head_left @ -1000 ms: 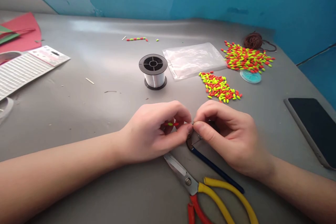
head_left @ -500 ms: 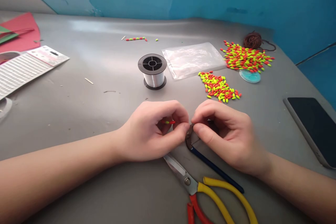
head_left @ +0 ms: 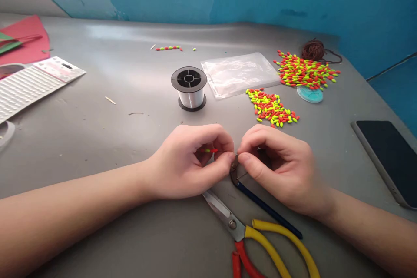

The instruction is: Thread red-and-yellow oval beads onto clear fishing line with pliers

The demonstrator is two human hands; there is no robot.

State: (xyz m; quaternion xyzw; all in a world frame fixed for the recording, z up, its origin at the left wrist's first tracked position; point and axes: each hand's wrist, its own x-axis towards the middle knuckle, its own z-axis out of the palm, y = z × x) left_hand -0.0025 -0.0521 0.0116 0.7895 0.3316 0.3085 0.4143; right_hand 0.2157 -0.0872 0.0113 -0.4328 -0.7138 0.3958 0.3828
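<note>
Close together at the table, the left hand and right hand are each pinching thumb to forefinger, on what I cannot tell, red and green beads showing inside the left. Beyond, one spool is carrying line, one plastic bag lying beside two bead piles.

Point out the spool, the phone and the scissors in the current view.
Spool (head_left: 191, 98): head view, on its wound clear line.
Phone (head_left: 389, 156): head view, on its dark screen.
Scissors (head_left: 232, 224): head view, on the pivot screw.

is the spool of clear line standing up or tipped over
Upright: the spool stands on its lower black rim, with its other rim and hub facing up.
</note>
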